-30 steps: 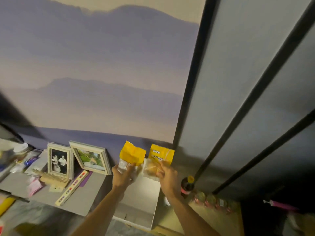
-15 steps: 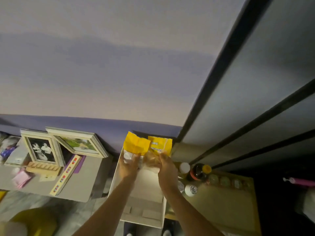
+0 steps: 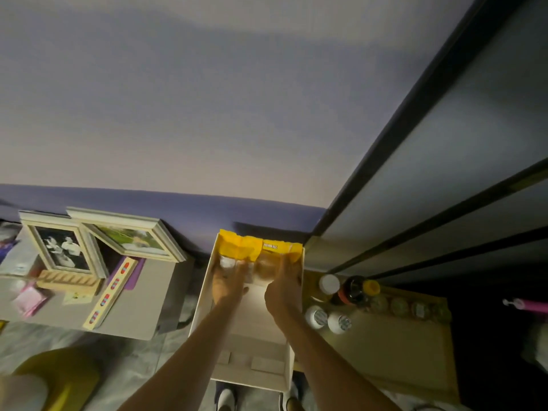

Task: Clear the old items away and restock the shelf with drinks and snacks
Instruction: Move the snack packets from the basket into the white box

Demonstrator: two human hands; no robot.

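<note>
Two snack bags with yellow tops and clear bottoms sit side by side at the far end of a white open box (image 3: 204, 318). My left hand (image 3: 226, 284) grips the left snack bag (image 3: 234, 250). My right hand (image 3: 283, 292) grips the right snack bag (image 3: 274, 253), which has white lettering on its yellow band. Both bags are down inside the box, against its back wall. To the right, on a tan shelf (image 3: 394, 351), stand a dark drink bottle with a yellow cap (image 3: 355, 290), a white-capped bottle (image 3: 328, 284) and two small white-lidded bottles (image 3: 327, 320).
A row of small round jars (image 3: 410, 307) lines the shelf's back edge. Left of the box, a grey table (image 3: 139, 304) carries two picture frames (image 3: 98, 247), a wooden rack and a long strip toy. A yellow stool (image 3: 63, 378) is at the lower left. Dark-framed panels rise on the right.
Both hands have come down with the two snack bags, from held up in front of the wall into the far end of the white box. The view has tilted downward.
</note>
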